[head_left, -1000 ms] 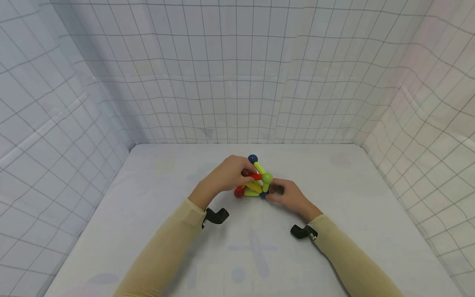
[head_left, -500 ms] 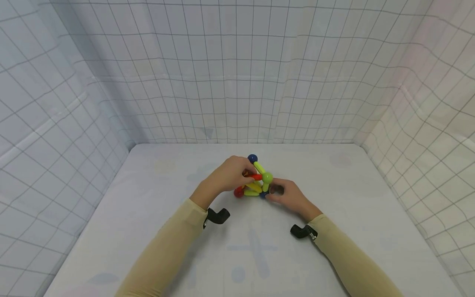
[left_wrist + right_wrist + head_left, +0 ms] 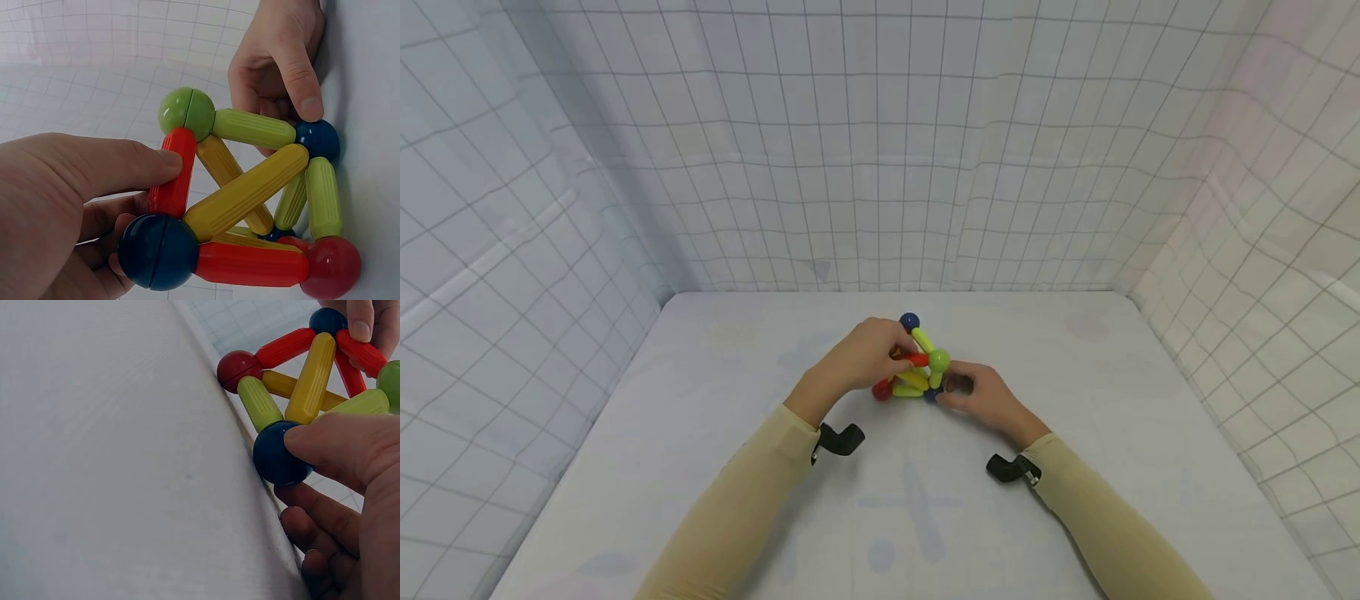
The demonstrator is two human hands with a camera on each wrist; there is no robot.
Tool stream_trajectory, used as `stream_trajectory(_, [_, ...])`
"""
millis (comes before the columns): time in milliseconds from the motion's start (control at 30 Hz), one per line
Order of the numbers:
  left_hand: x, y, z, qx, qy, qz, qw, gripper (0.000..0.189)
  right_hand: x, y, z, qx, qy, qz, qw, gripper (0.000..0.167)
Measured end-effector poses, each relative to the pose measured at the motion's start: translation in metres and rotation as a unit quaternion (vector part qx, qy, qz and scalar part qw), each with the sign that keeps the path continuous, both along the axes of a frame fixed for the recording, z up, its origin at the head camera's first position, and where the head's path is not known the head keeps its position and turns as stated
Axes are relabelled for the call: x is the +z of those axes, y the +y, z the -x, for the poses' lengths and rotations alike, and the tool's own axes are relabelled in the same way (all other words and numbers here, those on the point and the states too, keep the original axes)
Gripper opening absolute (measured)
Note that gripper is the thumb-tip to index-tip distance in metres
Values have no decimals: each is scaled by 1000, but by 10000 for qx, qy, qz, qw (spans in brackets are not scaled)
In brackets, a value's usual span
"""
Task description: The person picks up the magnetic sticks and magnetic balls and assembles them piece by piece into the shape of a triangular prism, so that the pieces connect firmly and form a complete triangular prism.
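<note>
A toy frame of balls and ribbed rods stands on the table between the two hands. Its left-hand red rod (image 3: 172, 178) joins a light green ball (image 3: 185, 112) to a dark blue ball (image 3: 159, 252). The left hand (image 3: 867, 352) pinches this red rod between thumb and fingers. At the frame's lower right, the right hand (image 3: 988, 398) holds another dark blue ball (image 3: 279, 456), thumb on top and fingers beneath. A yellow rod (image 3: 250, 190) slants across one side. Low on the left sits a red ball (image 3: 882, 390). Fingers hide part of the far side.
A white table (image 3: 760, 533) with faint printed shapes lies under the hands. White grid-patterned curtains (image 3: 917, 150) enclose it at the back and both sides. Black wrist cameras (image 3: 842, 439) stick out inward from the sleeves, low over the table.
</note>
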State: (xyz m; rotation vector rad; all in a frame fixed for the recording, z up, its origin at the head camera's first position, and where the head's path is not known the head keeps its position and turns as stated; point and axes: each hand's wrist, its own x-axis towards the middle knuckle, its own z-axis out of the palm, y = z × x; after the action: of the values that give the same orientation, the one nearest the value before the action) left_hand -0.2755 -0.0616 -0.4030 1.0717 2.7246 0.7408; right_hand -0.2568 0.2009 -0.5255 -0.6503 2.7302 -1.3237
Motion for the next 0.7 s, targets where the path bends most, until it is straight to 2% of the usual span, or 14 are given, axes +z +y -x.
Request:
stream_trajectory(200, [-1, 1, -1, 24, 73, -74, 9999, 16, -1, 2, 0, -2, -15, 45, 10000, 19])
stream_trajectory(367, [-8, 1, -3, 117, 161, -278, 9994, 12, -1, 3, -2, -12, -14, 79, 10000, 20])
stream_trajectory(500, [-14, -7, -6, 213, 638, -633, 9957, 21, 0, 3, -1, 5, -5, 87, 10000, 19])
stream_trajectory(633, [-19, -23, -12, 457, 1148, -1254, 9844, 39, 0, 5, 1, 91, -13, 83, 9999, 20])
stream_trajectory(700, [-20, -33, -15, 610, 1270, -1450, 9793, 47, 2, 9, 1, 125, -71, 130, 9998, 21])
